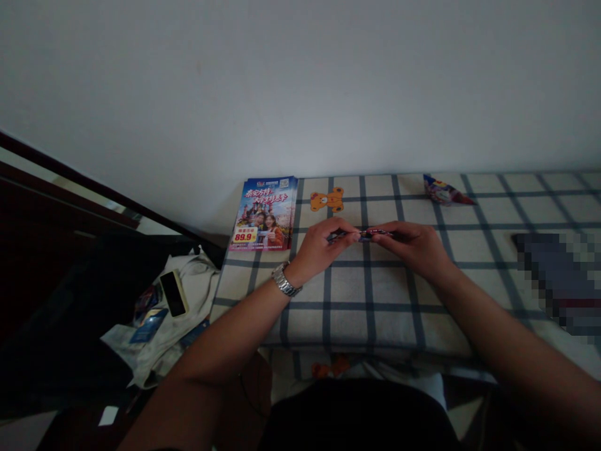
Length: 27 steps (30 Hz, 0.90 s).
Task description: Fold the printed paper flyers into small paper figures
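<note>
Both hands pinch a thin, colourful printed flyer (365,236) between them, just above the checked tablecloth. It shows nearly edge-on and looks folded, though most of it is hidden by the fingers. My left hand (323,245), with a metal watch on the wrist, grips its left part between thumb and fingers. On the other side, my right hand (416,245) closes on the right part, the two thumbs close together. A stack of blue printed flyers (263,216) lies left of my left hand. Beyond my right hand rests a folded, pointed flyer piece (446,191).
The checked tablecloth (350,313), with a bear print (327,200), covers the table against a pale wall (328,88). A blurred dark object (563,275) lies at the right. Lower left, a phone (173,293) rests on white cloth or plastic (195,275).
</note>
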Tool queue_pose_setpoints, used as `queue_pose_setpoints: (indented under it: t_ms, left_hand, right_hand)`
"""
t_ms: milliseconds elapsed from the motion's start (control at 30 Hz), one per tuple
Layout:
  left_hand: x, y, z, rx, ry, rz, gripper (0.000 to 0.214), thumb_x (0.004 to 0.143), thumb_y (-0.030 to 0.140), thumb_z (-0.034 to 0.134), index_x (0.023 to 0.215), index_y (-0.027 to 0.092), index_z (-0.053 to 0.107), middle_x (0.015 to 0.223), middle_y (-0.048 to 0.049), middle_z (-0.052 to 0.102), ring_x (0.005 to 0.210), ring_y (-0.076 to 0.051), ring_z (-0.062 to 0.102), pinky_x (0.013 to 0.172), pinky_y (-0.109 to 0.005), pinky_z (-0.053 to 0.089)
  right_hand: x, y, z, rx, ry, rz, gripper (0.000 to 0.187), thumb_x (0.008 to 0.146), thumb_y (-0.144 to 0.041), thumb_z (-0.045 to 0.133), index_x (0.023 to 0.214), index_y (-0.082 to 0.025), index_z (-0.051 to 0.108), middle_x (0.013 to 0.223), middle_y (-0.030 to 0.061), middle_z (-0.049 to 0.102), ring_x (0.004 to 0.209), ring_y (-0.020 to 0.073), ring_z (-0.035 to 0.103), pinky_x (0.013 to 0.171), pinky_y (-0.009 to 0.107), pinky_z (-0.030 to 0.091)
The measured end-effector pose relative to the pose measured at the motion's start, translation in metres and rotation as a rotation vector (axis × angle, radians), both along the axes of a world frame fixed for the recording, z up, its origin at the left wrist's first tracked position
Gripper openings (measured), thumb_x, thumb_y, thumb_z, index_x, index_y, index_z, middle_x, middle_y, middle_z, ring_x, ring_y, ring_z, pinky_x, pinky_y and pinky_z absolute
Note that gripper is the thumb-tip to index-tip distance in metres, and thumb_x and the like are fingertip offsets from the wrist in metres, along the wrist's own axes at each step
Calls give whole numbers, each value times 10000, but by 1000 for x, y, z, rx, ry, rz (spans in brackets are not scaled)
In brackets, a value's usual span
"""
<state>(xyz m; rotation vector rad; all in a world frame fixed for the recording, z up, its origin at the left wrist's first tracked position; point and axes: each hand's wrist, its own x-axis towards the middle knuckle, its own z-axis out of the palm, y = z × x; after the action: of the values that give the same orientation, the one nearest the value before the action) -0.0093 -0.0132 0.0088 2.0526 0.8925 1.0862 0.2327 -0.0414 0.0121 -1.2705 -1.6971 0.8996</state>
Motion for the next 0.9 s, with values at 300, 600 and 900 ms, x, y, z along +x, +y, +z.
queue_pose_setpoints:
  t_ms: [300,600,900]
  left_hand:
    - [0,-1,2,3,11,-16,148,1003,356,700,967,218,738,898,4,759,819,-118,696,748,-238,524]
    - [1,-2,-2,33,5,8,119,1000,315,694,944,214,718,893,2,750,804,-114,687,761,-238,536]
    - [1,-2,0,32,-8,-8,141,1002,341,695,950,213,725,899,-2,758,812,-117,693,769,-244,542]
  right_hand:
    - [3,3,-6,-13,59,-5,294,857,-507,823,1019,-265,864,996,56,848,888,279,803,833,422,658]
    - [-1,3,-5,-35,88,52,251,886,-468,808,1034,-269,849,1012,50,845,917,256,794,853,389,638]
    - [-1,3,-6,-28,165,94,201,900,-439,802,974,-253,826,997,50,841,916,241,789,850,372,634]
